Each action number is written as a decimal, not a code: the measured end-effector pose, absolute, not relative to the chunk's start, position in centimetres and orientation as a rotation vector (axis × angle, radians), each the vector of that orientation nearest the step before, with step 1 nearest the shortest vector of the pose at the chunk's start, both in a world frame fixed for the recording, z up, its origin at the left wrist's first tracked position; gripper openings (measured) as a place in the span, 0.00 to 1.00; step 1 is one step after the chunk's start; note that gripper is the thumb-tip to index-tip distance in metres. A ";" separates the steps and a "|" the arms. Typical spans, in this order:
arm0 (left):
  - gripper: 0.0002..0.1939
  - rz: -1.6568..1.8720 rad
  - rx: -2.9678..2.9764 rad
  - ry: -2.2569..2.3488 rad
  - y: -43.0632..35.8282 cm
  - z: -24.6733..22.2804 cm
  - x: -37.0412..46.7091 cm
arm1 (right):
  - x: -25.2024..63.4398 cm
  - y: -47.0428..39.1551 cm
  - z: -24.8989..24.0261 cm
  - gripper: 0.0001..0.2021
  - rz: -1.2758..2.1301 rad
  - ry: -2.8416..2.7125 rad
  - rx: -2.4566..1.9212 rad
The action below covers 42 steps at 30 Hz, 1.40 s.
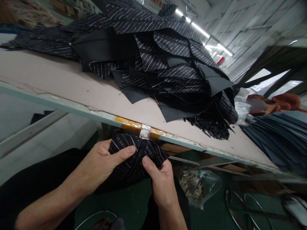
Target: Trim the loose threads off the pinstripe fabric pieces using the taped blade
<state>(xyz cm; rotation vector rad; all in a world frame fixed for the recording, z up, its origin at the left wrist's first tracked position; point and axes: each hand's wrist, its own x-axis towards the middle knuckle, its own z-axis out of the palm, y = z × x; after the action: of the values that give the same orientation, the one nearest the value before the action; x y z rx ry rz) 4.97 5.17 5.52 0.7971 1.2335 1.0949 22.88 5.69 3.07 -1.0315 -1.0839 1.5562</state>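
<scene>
Person seated at the near edge of the worktop [72,86], both hands low, below the edge.

Left hand [100,163] and right hand [160,182] share one striped fabric piece [134,153]. It sits between the two hands, just under the worktop's lip. Left thumb lies flat across the top of the cloth, the other left fingers tucked beneath and out of sight. Right thumb presses on the cloth from the other side, the right fingers curled closed around its right edge. Both hands closed on the piece; a dark raised seam or strip runs down the cloth between the two thumbs.

Cloth: black, thin, soft, folded and bunched; fine pale diagonal stripes with small lettering too small to read.

Worktop: pale, smooth board, scuffed, pale green painted edge. A strip of yellow tape [129,124] along the edge with a silvery patch in its middle, just above the hands.

On the worktop, well apart from the hands: large heap of cut pieces [163,54], same striped cloth, mixed with plain matt black panels, sharp angular corners. Beside it a cluster of small black strips [211,124].

Below the worktop, right of the right hand: clear plastic bag [199,185], crinkled, holding small pale pieces.
</scene>
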 end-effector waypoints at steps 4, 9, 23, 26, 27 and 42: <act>0.15 1.090 0.711 1.236 5.4 6.0 5.3 | 22.7 5.7 3.3 0.15 1.565 -1.065 -1.021; 0.13 1.132 0.658 1.131 5.9 6.3 6.2 | 22.2 6.0 3.8 0.09 1.523 -1.062 -0.993; 0.09 1.081 0.478 0.819 5.5 6.4 6.2 | 21.6 5.6 4.1 0.10 1.602 -0.926 -1.009; 0.09 1.071 0.459 0.799 5.5 6.2 6.3 | 21.5 5.6 4.0 0.10 1.621 -0.913 -0.985; 0.09 1.070 0.453 0.799 5.5 6.2 6.3 | 21.5 5.6 3.9 0.10 1.624 -0.910 -0.980; 0.07 1.073 0.556 0.806 5.4 6.4 6.2 | 21.2 5.0 4.2 0.12 1.648 -0.801 -1.014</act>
<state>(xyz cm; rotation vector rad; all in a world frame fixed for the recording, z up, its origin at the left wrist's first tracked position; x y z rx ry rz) 6.17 5.42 6.44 0.5557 0.8058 1.0726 21.16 5.02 4.19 -1.0143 -0.8007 1.6476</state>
